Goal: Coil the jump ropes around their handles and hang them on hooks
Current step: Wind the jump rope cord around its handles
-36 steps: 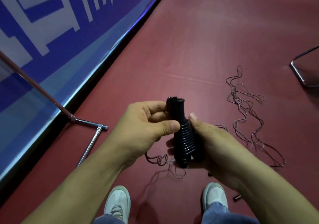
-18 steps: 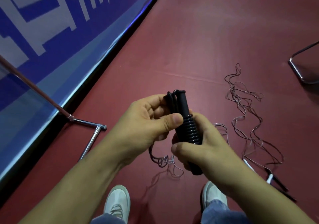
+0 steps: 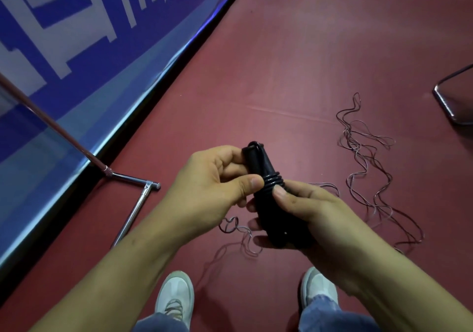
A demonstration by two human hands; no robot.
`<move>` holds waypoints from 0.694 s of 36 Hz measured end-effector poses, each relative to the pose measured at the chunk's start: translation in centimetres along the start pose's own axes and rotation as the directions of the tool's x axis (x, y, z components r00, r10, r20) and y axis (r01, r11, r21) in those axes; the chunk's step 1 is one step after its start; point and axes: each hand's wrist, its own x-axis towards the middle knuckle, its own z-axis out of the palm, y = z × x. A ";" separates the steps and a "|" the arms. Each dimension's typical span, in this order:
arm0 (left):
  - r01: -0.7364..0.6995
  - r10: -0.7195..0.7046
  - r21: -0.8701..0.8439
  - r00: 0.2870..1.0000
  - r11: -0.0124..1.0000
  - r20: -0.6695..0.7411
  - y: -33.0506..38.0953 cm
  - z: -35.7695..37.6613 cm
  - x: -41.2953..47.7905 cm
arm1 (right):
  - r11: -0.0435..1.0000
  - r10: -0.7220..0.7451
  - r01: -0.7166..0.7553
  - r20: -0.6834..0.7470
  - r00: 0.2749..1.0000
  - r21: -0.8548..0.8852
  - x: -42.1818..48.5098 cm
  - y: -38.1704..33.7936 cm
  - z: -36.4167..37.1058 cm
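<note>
Jump rope handles [image 3: 257,163] are black and sit dead centre of the frame, held in both hands above the floor, top end leaning toward the upper left. Black cord [image 3: 273,181] is wound in tight rings round the middle of the bundle. Left hand [image 3: 215,183] pinches the upper part between thumb and curled fingers. Right hand [image 3: 312,214] has its fingers wrapped round the lower end, thumb pressed onto the coils. Loose rope [image 3: 366,168], thin and tangled, lies on the red floor [image 3: 307,50] at the right, and a bit more trails under the hands. Chrome rack foot [image 3: 133,203] at lower left, blue banner [image 3: 76,37] upper left, white sneakers [image 3: 176,296] along the bottom
</note>
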 end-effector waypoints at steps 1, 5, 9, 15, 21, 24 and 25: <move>0.027 -0.026 -0.053 0.999 0.998 0.021 0.0 0.0 0.1 | 0.999 -0.019 0.019 0.003 1.000 0.033 -0.1 -0.1 0.1; 0.129 -0.082 -0.265 0.980 0.956 0.182 0.0 -0.5 0.4 | 0.986 -0.118 0.110 0.059 0.991 0.122 -0.3 -0.3 0.6; 0.136 -0.026 -0.346 0.952 0.928 0.304 0.4 -0.6 0.3 | 0.973 -0.138 0.114 0.108 0.985 0.198 -0.4 -0.2 0.6; 0.082 0.020 -0.345 0.959 0.935 0.283 0.8 -0.8 0.3 | 0.937 -0.015 -0.118 0.374 0.927 0.329 -0.7 -0.8 0.1; 0.036 0.026 -0.337 0.984 0.941 0.175 0.2 -0.6 0.5 | 0.875 0.030 -0.261 0.494 0.869 0.407 -0.4 -0.7 -0.3; 0.059 0.017 -0.380 0.981 0.923 0.195 0.4 0.3 0.3 | 0.842 0.024 -0.282 0.490 0.872 0.460 -0.3 -0.2 -0.2; 0.066 0.008 -0.389 0.983 0.919 0.185 0.5 0.5 0.3 | 0.847 0.045 -0.278 0.460 0.887 0.453 -0.4 -0.2 -0.1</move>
